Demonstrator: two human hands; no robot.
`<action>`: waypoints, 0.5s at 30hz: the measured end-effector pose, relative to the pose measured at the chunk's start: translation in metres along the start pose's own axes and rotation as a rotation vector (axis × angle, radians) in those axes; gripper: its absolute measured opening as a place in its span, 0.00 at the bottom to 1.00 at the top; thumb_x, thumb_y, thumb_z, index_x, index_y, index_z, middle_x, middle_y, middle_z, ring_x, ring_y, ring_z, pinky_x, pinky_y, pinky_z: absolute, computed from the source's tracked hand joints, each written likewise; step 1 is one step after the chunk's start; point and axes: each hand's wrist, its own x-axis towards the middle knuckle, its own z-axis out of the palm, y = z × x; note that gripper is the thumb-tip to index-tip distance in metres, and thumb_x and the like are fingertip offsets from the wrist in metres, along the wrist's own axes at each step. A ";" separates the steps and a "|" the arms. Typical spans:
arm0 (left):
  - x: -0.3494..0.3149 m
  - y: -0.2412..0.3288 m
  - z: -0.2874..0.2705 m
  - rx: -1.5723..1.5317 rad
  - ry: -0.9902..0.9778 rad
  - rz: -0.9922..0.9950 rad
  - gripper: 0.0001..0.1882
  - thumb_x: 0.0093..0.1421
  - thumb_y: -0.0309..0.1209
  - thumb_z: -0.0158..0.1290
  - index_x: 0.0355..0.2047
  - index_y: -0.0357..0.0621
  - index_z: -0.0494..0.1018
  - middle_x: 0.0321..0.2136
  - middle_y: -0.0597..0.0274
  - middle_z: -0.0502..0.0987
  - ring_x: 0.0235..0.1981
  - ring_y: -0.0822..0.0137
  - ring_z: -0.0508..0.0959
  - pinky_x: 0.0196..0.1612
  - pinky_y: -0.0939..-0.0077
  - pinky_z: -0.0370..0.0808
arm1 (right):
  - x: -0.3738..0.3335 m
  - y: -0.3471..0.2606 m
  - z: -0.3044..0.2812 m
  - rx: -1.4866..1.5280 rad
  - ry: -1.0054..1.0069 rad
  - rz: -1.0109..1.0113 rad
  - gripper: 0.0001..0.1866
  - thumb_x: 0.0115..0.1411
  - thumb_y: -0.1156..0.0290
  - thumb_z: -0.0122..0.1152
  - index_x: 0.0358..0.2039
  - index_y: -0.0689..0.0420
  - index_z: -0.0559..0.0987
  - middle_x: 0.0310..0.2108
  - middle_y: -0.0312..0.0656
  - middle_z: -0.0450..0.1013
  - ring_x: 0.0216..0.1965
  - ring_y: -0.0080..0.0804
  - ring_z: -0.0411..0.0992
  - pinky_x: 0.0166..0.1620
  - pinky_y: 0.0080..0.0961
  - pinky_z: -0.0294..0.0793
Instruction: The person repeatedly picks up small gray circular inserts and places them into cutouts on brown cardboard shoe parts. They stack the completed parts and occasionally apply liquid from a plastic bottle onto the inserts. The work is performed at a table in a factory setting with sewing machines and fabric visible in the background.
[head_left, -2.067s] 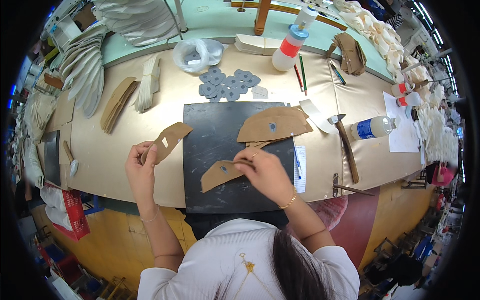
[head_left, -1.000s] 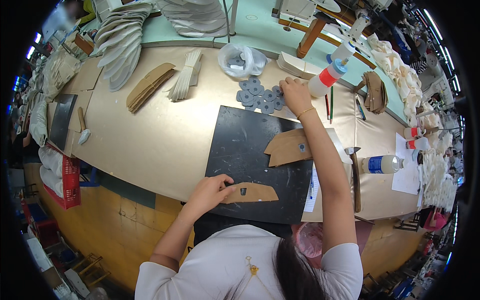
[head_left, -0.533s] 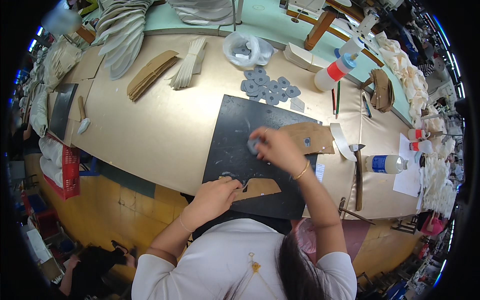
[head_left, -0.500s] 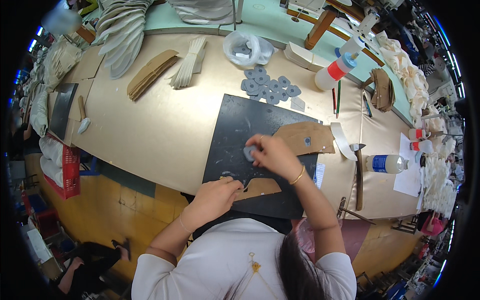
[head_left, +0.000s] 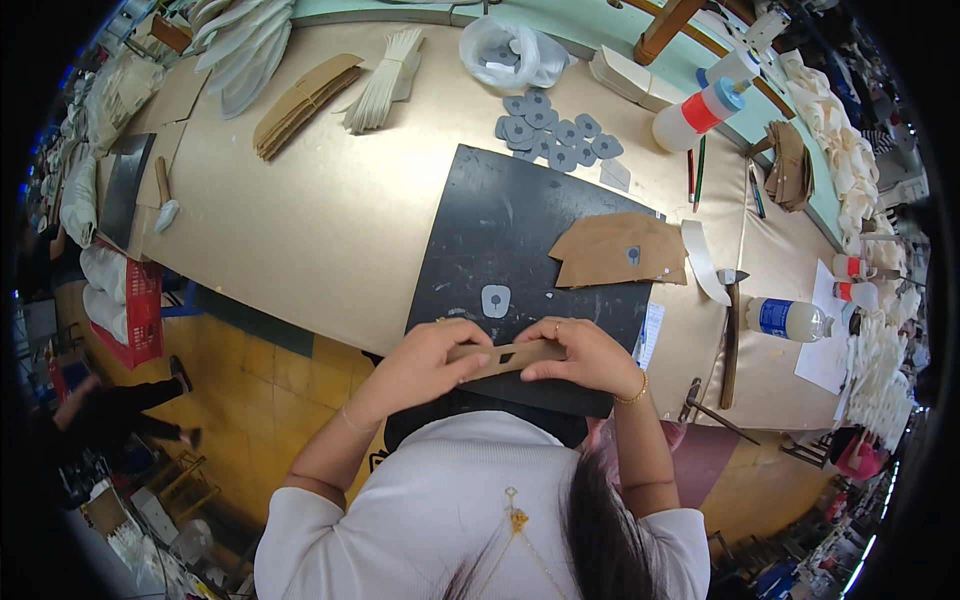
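Observation:
Both hands grip a brown leather-like piece [head_left: 530, 354] with a small square hole in its middle. My left hand [head_left: 428, 365] pinches its left end and my right hand [head_left: 592, 362] its right end, thumbs on the near side. They hold it over the near edge of a black board [head_left: 470, 235]. Just beyond the hands, a light-grey patch [head_left: 495, 301] with a dark keyhole-shaped mark lies on the board. Farther right, brown cut pieces [head_left: 600, 250] overlap on the board, one showing a grey patch in its opening.
Grey patches [head_left: 562, 132] lie heaped beyond the board, near a plastic bag [head_left: 545, 62]. To the right are a hammer [head_left: 732, 320], a curved white strip [head_left: 703, 262], a clear bottle [head_left: 785, 318] and a red-banded bottle [head_left: 690, 120]. Bundled brown strips [head_left: 300, 105] lie far left.
The grey patch has left my right hand and lies on the board. My right hand has come down to the brown piece, now raised and held between both hands. The whole view has shifted slightly.

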 end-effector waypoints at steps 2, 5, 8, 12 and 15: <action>0.004 -0.005 -0.001 -0.097 0.035 -0.155 0.08 0.62 0.29 0.57 0.38 0.37 0.77 0.33 0.52 0.79 0.31 0.60 0.80 0.36 0.68 0.75 | -0.003 -0.003 0.000 0.001 0.021 0.180 0.15 0.60 0.63 0.66 0.41 0.60 0.81 0.38 0.46 0.77 0.39 0.44 0.77 0.44 0.32 0.75; 0.014 -0.011 -0.001 -0.294 0.128 -0.198 0.11 0.63 0.30 0.59 0.42 0.40 0.71 0.29 0.63 0.76 0.24 0.77 0.74 0.24 0.81 0.70 | 0.001 0.005 0.010 0.195 0.204 0.222 0.11 0.61 0.68 0.66 0.38 0.63 0.80 0.34 0.43 0.78 0.31 0.32 0.78 0.34 0.25 0.77; 0.024 -0.019 -0.003 -0.307 0.200 -0.172 0.15 0.62 0.30 0.61 0.44 0.43 0.67 0.28 0.66 0.74 0.24 0.81 0.71 0.21 0.85 0.66 | 0.010 0.003 0.016 0.347 0.294 0.338 0.10 0.61 0.71 0.66 0.40 0.64 0.79 0.31 0.41 0.80 0.27 0.23 0.78 0.30 0.20 0.77; 0.033 -0.029 -0.007 -0.258 0.227 -0.138 0.12 0.62 0.28 0.61 0.40 0.41 0.69 0.28 0.66 0.75 0.25 0.80 0.72 0.24 0.84 0.68 | 0.019 -0.006 0.014 0.255 0.398 0.340 0.13 0.59 0.71 0.69 0.42 0.63 0.79 0.28 0.39 0.80 0.22 0.20 0.76 0.28 0.16 0.76; 0.035 -0.024 -0.011 -0.190 0.226 -0.143 0.09 0.61 0.27 0.60 0.38 0.37 0.72 0.30 0.62 0.77 0.26 0.74 0.75 0.28 0.79 0.72 | 0.024 -0.009 0.013 0.173 0.396 0.338 0.13 0.59 0.71 0.68 0.41 0.64 0.79 0.30 0.44 0.81 0.24 0.25 0.78 0.30 0.22 0.77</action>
